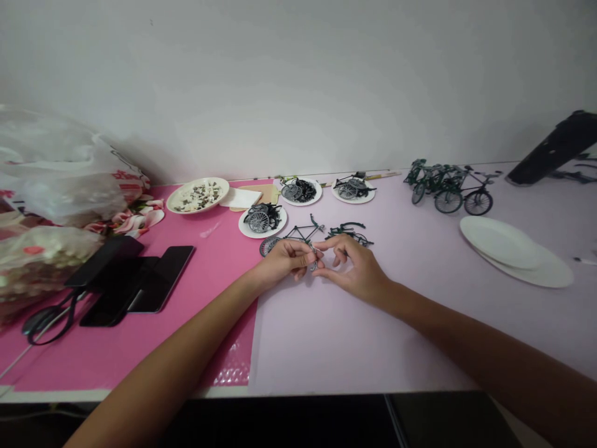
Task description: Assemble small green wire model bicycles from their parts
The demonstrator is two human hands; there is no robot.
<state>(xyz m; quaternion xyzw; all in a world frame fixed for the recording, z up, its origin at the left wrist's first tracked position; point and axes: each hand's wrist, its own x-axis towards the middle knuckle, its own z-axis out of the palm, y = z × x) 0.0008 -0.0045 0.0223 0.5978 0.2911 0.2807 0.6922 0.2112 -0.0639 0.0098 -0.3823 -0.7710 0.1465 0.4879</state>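
Between my two hands is a small silver-grey bicycle part [314,265]; fingers cover much of it, so its exact kind is hard to make out. My left hand [285,261] pinches it with thumb and fingers closed. From the other side, my right hand [357,267] grips it between thumb and index fingertips. Just behind my hands lies a dark green toy bicycle frame [302,234], with a spoked wheel [267,247] at its left end partly behind my left hand. Loose green bicycle parts [352,233] lie behind my right hand.
Small plates [242,229] of wheels and black parts stand behind. Assembled toy bicycles [450,190] are at back right, near white oval plates [513,252]. Leftward are a bowl [198,210], phones [161,280], a black box [106,261] and plastic bags [60,168].
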